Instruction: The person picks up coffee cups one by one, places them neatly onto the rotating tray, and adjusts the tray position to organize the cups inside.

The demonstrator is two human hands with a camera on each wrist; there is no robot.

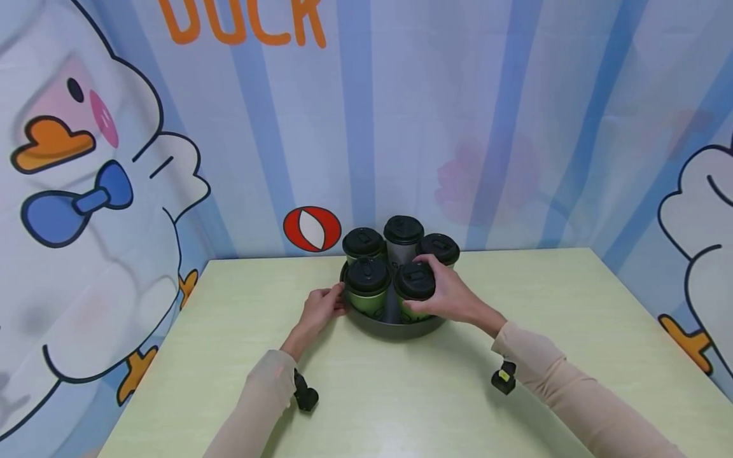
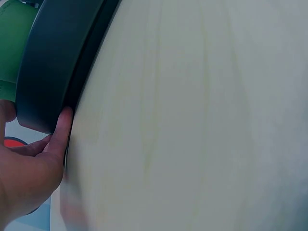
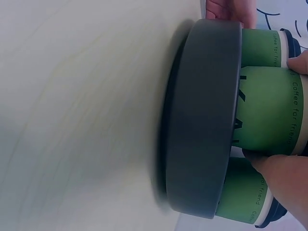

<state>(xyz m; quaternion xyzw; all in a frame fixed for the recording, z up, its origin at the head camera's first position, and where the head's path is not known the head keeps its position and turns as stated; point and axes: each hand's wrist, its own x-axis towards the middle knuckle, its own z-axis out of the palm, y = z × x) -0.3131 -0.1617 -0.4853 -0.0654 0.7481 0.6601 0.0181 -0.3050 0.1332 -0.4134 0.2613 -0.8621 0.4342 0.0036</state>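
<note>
A round dark grey tray (image 1: pixel 395 329) holds several takeaway coffee cups with black lids, most with green sleeves. My left hand (image 1: pixel 322 308) pinches the tray's left side; in the left wrist view its fingers reach under the tray's lower edge. At the front right of the tray, my right hand (image 1: pixel 452 294) grips a green coffee cup (image 3: pixel 269 108) between thumb and fingers. That cup stands upright with its base hidden behind the tray wall. Beside it on the left is another green cup (image 1: pixel 368 286). Three more cups stand behind, including a grey-looking one (image 1: pixel 403 238).
The pale wooden table (image 1: pixel 401 401) reaches back to a blue striped curtain (image 1: pixel 412 127) with cartoon ducks, close behind the tray. Small black wrist devices hang at both sleeves.
</note>
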